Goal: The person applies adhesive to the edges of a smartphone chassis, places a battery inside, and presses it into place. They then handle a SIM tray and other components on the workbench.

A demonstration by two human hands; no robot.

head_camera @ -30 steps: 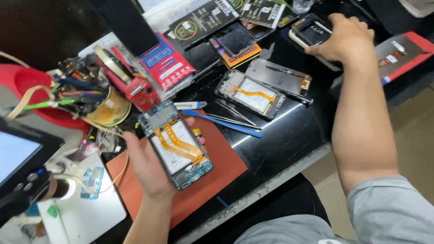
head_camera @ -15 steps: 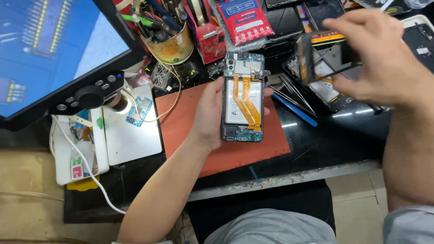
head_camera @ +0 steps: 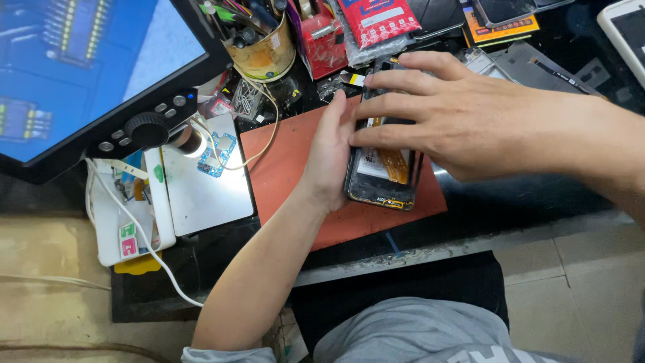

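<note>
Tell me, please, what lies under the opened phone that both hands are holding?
Under the opened phone lies an orange mat on the black bench. The phone and the hands cover the mat beneath them.

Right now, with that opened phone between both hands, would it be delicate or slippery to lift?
Probably delicate: the opened phone shows a bare orange ribbon cable that could snag. It looks thin, flat and stiff, so unlikely to roll. The left hand cups one edge and the right hand presses on top, suggesting careful handling.
</note>
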